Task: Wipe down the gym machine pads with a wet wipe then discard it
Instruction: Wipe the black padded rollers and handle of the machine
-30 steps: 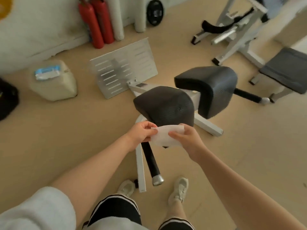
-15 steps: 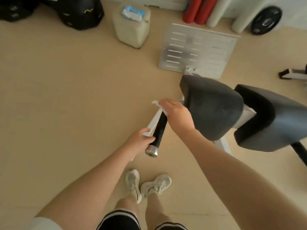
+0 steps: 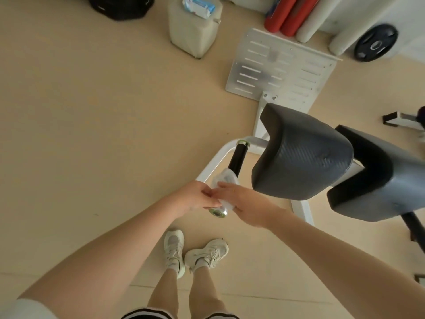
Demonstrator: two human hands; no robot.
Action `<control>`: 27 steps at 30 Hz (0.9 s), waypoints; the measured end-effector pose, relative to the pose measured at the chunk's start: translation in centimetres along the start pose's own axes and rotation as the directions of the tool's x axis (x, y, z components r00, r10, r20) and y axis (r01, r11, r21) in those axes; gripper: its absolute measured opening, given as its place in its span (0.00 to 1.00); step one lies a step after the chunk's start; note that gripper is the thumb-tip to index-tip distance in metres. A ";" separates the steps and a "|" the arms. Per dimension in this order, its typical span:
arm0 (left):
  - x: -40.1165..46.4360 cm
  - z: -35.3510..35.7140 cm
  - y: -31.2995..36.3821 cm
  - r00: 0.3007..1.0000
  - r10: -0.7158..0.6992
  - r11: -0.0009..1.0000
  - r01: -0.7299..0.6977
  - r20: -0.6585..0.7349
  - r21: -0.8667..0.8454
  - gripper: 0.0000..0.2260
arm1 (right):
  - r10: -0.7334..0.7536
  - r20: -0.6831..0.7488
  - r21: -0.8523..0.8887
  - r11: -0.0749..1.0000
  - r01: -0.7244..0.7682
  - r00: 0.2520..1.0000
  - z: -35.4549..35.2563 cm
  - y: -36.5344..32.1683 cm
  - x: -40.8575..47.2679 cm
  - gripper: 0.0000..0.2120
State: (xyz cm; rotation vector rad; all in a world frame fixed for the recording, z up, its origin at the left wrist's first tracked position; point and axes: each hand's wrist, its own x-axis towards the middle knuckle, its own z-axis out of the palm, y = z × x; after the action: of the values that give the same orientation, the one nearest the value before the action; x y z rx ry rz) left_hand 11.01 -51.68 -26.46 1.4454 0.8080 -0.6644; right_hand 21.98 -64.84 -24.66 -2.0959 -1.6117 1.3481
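A white wet wipe (image 3: 225, 180) is wrapped around the lower part of the machine's black handle (image 3: 238, 157). My right hand (image 3: 246, 203) closes over the wipe from the right, near the metal end cap (image 3: 217, 212). From the left, my left hand (image 3: 195, 199) grips the same end of the handle, its fingertips touching the wipe. Two dark textured pads sit to the right of the handle: the near pad (image 3: 303, 153) and the far pad (image 3: 379, 178). Neither hand touches a pad.
A pack of wipes (image 3: 198, 6) lies on a pale plastic jug (image 3: 193, 33) at the top. A slotted metal foot plate (image 3: 282, 67), red and white rollers (image 3: 288, 14), a weight plate (image 3: 376, 42) and a black bag (image 3: 119, 6) stand beyond. My shoes (image 3: 195, 252) are just below the handle.
From holding the flat wipe in both hands, I put it on the handle. My right hand has slid it down from the handle's upper part to the end cap.
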 end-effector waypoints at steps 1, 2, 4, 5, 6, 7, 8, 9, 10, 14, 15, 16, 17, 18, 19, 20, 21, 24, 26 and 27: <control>0.0 -0.1 0.2 1.000 0.000 1.000 -0.001 0.016 0.020 0.14 | -0.027 0.011 -0.016 1.000 0.027 1.000 -0.1 0.0 -0.1 0.28; 0.1 -0.3 0.4 0.999 -0.002 0.999 0.001 0.033 0.032 0.15 | -0.045 0.014 -0.060 0.997 0.046 0.999 -0.3 0.3 -0.1 0.29; 0.3 -0.4 0.7 0.999 -0.012 1.000 0.011 0.044 0.014 0.20 | -0.068 0.033 -0.209 0.975 0.073 0.997 -0.8 1.0 0.7 0.28; 0.5 -0.4 0.8 0.999 -0.017 1.000 0.017 0.032 -0.015 0.25 | -0.057 0.039 -0.296 0.953 0.066 0.998 -1.1 1.3 1.4 0.26; 0.7 -0.4 0.8 1.000 -0.016 0.999 0.016 0.005 -0.043 0.28 | -0.021 0.046 -0.375 0.926 0.037 0.999 -1.5 1.8 2.2 0.25; 0.9 -0.5 0.9 1.000 -0.007 0.998 0.005 -0.028 -0.062 0.31 | 0.036 0.041 -0.431 0.902 -0.015 0.999 -1.9 2.4 3.3 0.24; 1.2 -0.6 1.1 0.998 0.007 0.997 -0.011 -0.056 -0.074 0.31 | 0.108 0.032 -0.470 0.879 -0.081 0.994 -2.5 3.1 4.6 0.24; 1.6 -0.8 1.3 0.997 0.020 0.996 -0.027 -0.073 -0.089 0.31 | 0.175 0.016 -0.497 0.856 -0.144 0.984 -3.3 3.4 5.6 0.24; 1.9 -0.9 1.3 0.996 0.031 0.994 -0.040 -0.078 -0.105 0.31 | 0.226 -0.051 -0.483 0.847 -0.222 0.973 -4.1 3.3 6.4 0.24; 2.8 -0.8 1.2 1.000 0.028 0.994 -0.029 -0.011 -0.101 0.27 | 0.077 -0.538 -0.404 0.851 -0.337 0.839 -6.5 3.1 6.9 0.26; 2.9 -0.7 1.1 1.000 0.025 0.994 -0.023 0.018 -0.111 0.25 | 0.049 -0.590 -0.398 0.851 -0.342 0.806 -6.8 2.7 6.5 0.24; 2.8 -0.6 1.2 0.999 0.023 0.991 -0.017 0.042 -0.136 0.24 | 0.069 -0.553 -0.417 0.840 -0.347 0.831 -6.7 2.3 6.3 0.23; 2.6 -0.5 1.3 0.998 0.018 0.987 -0.009 0.056 -0.157 0.23 | 0.103 -0.474 -0.463 0.816 -0.347 0.874 -5.9 2.1 6.2 0.21; 2.4 -0.4 1.5 0.998 0.016 0.986 -0.006 0.054 -0.166 0.23 | 0.205 -0.382 -0.426 0.826 -0.368 0.901 -4.8 2.1 6.1 0.20; 2.3 -0.3 1.6 0.999 0.017 0.987 -0.010 0.045 -0.159 0.22 | 0.287 -0.305 -0.352 0.852 -0.388 0.908 -3.6 1.9 6.1 0.19; 2.1 -0.3 1.6 0.999 0.023 0.989 -0.018 0.035 -0.147 0.22 | 0.337 -0.273 -0.214 0.892 -0.398 0.901 -2.5 1.6 6.0 0.19; 2.0 -0.2 1.7 0.999 0.030 0.990 -0.027 0.027 -0.135 0.21 | 0.369 -0.279 -0.081 0.911 -0.404 0.887 -1.6 1.1 5.8 0.21; 1.8 -0.1 1.8 0.998 0.056 0.991 -0.053 0.024 -0.123 0.15 | 0.403 -0.316 0.196 0.914 -0.356 0.859 0.3 -1.3 3.6 0.21; 1.6 -0.1 1.9 0.998 0.061 0.992 -0.059 0.017 -0.116 0.13 | 0.368 -0.315 0.289 0.915 -0.281 0.875 1.2 -2.5 1.7 0.21; 1.6 -0.1 1.9 0.998 0.067 0.990 -0.065 0.014 -0.122 0.15 | 0.361 -0.329 0.300 0.916 -0.266 0.872 1.5 -2.8 0.9 0.21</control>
State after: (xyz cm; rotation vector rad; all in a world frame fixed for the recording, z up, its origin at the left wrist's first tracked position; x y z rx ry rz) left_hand 13.43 -51.43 -26.63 1.3479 0.7706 -0.5673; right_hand 19.02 -63.57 -24.29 -2.3472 -0.9267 1.0614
